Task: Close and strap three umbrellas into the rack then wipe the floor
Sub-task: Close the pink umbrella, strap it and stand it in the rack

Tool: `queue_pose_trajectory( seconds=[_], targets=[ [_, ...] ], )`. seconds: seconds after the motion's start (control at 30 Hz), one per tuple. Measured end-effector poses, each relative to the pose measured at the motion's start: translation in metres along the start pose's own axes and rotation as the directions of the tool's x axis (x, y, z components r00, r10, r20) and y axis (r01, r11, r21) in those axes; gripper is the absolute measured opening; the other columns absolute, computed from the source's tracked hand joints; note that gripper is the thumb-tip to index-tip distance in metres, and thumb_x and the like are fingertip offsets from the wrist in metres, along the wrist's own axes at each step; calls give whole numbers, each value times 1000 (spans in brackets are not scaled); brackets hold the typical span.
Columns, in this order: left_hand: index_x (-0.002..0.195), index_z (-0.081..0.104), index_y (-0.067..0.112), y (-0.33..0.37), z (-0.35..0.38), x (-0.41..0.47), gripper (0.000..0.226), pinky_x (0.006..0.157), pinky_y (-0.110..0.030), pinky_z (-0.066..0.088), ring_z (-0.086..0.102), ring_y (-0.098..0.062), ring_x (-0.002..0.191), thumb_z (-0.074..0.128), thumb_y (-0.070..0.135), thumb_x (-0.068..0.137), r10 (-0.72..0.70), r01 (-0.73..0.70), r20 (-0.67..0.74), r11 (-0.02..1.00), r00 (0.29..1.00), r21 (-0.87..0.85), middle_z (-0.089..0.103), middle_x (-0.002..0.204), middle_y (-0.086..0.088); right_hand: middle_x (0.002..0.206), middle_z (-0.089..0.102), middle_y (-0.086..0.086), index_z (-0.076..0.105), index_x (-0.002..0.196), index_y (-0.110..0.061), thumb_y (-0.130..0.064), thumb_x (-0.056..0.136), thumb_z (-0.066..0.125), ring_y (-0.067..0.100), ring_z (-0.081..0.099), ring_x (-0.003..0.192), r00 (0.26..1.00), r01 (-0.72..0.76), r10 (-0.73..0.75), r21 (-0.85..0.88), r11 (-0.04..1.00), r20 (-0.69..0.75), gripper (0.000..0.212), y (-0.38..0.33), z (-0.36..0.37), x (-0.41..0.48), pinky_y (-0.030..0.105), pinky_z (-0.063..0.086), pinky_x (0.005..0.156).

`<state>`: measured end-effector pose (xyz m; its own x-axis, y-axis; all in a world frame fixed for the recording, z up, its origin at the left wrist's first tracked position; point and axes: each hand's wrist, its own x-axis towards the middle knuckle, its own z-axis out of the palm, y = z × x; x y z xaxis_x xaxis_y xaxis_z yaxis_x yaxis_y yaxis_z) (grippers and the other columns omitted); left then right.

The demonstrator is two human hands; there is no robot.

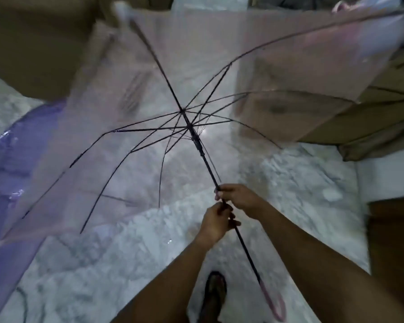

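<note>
A see-through pink umbrella [278,54] is spread open in front of me, its dark ribs fanning from the runner [197,142]. Its black shaft [210,171] slants down to a pink hooked handle [274,301] at the bottom right. My right hand [239,198] grips the shaft higher up. Just below it, my left hand [216,221] grips the same shaft. A purple see-through umbrella [7,159] lies open on the floor at the left, partly behind the pink canopy. No rack shows in this view.
The floor is white-grey marble [301,183]. Brown cardboard boxes stand at the top left [33,43] and at the right [359,117]. A wooden door or panel [394,252] is at the right edge. My sandalled foot [214,297] stands below the hands.
</note>
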<state>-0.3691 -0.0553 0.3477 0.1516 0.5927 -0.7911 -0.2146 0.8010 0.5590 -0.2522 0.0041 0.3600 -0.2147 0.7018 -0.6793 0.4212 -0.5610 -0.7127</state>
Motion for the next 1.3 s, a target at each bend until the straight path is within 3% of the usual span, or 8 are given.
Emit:
queue_pose_trajectory(
  seconds=[0.13,0.4,0.57,0.63,0.7,0.9,1.1,1.3],
  targets=[
    [98,58,-1,48,56,-87,14,63,-30,62,72,-27,64,46,4,104,25,-44,173,993,985,107,61,81,-14,90,73,-2,73,104,-11,-12,97,62,14,61,86,997,12,-8,48,999,-83,13,-48,-44,-92,26,48,79],
    [90,60,5,118,108,-205,20,81,-46,58,65,-26,59,45,13,100,124,-199,307,954,944,225,57,74,-9,87,72,0,73,100,-1,-13,97,60,13,61,78,935,160,-91,178,971,-344,17,-115,-74,-219,26,46,72],
    [85,57,12,129,114,-249,26,52,-28,47,45,-15,47,40,20,103,184,-285,382,931,906,229,44,62,-2,76,71,20,74,78,-14,-16,96,63,22,60,74,856,233,-42,312,921,-516,21,-138,-60,-274,40,49,85],
    [82,53,13,134,109,-265,30,42,-21,34,33,-10,40,36,22,105,130,-244,446,947,886,208,38,57,1,91,68,35,72,75,-12,-13,96,65,25,58,75,797,291,-9,371,882,-604,21,-146,-46,-299,39,49,75],
    [79,52,16,142,102,-282,35,35,-18,28,26,-7,37,35,26,107,71,-223,484,938,872,265,34,54,5,87,70,22,72,85,-4,-9,96,65,21,55,66,729,361,16,404,840,-684,14,-154,-31,-320,29,48,65],
    [66,50,19,165,88,-351,35,44,-25,23,31,-13,47,43,23,100,239,-592,580,588,779,552,39,57,2,84,71,7,73,101,5,-7,95,65,12,61,71,473,504,147,404,764,-869,16,-182,34,-389,13,43,52],
    [47,65,16,165,105,-421,34,53,-29,31,47,-22,57,62,27,79,240,-762,739,379,629,525,55,57,-9,94,74,5,71,97,-14,-23,96,63,18,68,82,306,633,302,429,645,-903,12,-180,68,-498,29,45,68],
    [60,74,4,147,137,-513,39,60,-32,38,51,-20,53,75,41,75,76,-905,916,211,393,371,57,51,-7,121,65,7,54,132,-17,-33,104,51,24,67,99,79,922,416,225,315,-906,33,-141,70,-660,42,56,90]
  ],
)
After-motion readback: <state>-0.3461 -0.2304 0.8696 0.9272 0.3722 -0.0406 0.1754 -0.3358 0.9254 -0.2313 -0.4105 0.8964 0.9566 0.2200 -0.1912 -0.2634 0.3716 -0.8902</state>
